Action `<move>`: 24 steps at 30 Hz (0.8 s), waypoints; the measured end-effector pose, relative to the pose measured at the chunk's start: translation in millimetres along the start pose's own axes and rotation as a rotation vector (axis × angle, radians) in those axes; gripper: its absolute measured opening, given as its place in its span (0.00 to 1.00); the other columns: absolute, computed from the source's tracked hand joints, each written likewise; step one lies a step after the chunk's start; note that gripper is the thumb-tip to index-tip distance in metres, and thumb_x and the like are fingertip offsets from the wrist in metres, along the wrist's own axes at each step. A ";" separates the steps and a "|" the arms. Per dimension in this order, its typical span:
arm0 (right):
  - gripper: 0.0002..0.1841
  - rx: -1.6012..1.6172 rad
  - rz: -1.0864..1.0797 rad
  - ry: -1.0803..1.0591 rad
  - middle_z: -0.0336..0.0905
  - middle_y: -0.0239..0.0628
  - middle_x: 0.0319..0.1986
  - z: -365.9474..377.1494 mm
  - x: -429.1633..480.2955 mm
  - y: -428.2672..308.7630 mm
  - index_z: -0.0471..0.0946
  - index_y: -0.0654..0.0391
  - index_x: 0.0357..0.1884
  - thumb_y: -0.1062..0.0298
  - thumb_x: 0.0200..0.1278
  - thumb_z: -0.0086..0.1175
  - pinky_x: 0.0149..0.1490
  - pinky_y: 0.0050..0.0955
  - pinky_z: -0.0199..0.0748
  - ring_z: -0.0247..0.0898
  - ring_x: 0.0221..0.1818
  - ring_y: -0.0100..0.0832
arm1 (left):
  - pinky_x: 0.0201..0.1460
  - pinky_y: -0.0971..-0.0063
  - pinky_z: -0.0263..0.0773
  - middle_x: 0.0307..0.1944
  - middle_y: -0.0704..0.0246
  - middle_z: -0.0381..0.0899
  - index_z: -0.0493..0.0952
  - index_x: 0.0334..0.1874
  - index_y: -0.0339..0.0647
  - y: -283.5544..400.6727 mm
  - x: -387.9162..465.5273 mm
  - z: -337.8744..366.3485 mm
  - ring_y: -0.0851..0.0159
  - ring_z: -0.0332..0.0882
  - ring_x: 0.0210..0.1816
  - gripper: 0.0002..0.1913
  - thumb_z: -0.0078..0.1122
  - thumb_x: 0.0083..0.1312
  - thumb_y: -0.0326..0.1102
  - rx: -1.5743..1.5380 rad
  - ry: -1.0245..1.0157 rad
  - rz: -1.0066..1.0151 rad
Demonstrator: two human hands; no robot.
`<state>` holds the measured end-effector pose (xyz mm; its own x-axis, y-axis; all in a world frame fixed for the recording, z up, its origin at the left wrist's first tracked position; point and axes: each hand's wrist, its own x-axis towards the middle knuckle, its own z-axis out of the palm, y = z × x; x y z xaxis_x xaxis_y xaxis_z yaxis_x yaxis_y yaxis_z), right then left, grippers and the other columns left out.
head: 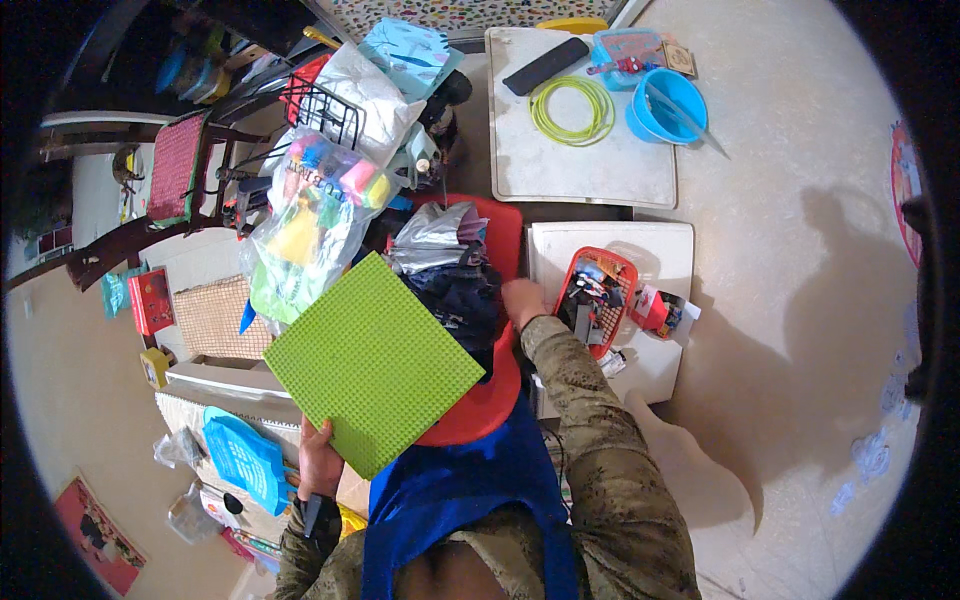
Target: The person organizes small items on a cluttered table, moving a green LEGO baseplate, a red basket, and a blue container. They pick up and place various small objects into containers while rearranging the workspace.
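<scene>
My left hand (321,459) grips one corner of a square lime-green building-brick baseplate (375,364), thumb on its studded face. The baseplate is tilted and covers part of a red plastic chair (491,409). On the chair lies a dark bundled cloth item (454,300) with a silvery piece (431,236) at its top. My right hand (523,301) is at the chair's right edge, its fingertips hidden. Just right of it, a red plastic basket (621,281) of mixed building-brick parts stands on a white surface, next to a small open box (660,315) of pieces.
A clear plastic bag (307,217) of colourful items lies left of the chair, below a black wire basket (330,112). On a white table (585,176) sit a coiled yellow-green cable (536,112), a black case (546,66) and a blue bucket (645,124).
</scene>
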<state>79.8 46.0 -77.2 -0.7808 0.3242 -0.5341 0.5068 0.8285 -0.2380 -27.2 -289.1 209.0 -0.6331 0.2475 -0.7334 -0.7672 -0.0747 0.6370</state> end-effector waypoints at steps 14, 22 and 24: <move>0.03 0.698 0.741 1.272 0.76 0.42 0.28 -113.0 -213.5 122.7 0.74 0.59 0.35 0.75 0.60 0.52 0.36 0.30 0.71 0.73 0.30 0.32 | 0.63 0.64 0.62 0.60 0.65 0.67 0.59 0.65 0.42 3.7 10.0 -4.5 0.59 0.66 0.59 0.28 0.50 0.62 0.24 -0.002 -0.066 -0.052; 0.03 0.434 0.754 1.025 0.75 0.51 0.28 -76.6 -200.0 196.1 0.75 0.60 0.32 0.73 0.56 0.53 0.37 0.41 0.70 0.72 0.32 0.52 | 0.63 0.63 0.61 0.60 0.64 0.67 0.59 0.65 0.42 9.6 16.3 12.4 0.59 0.66 0.59 0.27 0.49 0.63 0.25 0.046 -0.144 -0.054; 0.03 0.323 0.768 0.997 0.75 0.51 0.27 -68.8 -185.0 209.3 0.75 0.61 0.30 0.74 0.55 0.52 0.37 0.41 0.70 0.73 0.32 0.52 | 0.63 0.63 0.61 0.60 0.64 0.67 0.59 0.66 0.42 10.4 17.3 15.3 0.59 0.66 0.59 0.27 0.48 0.63 0.24 0.051 -0.157 -0.074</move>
<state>305.2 190.9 27.6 -0.1163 0.9775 0.1759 0.8987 0.1789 -0.4004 -44.6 -270.8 206.6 -0.5486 0.3984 -0.7351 -0.8020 -0.0024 0.5973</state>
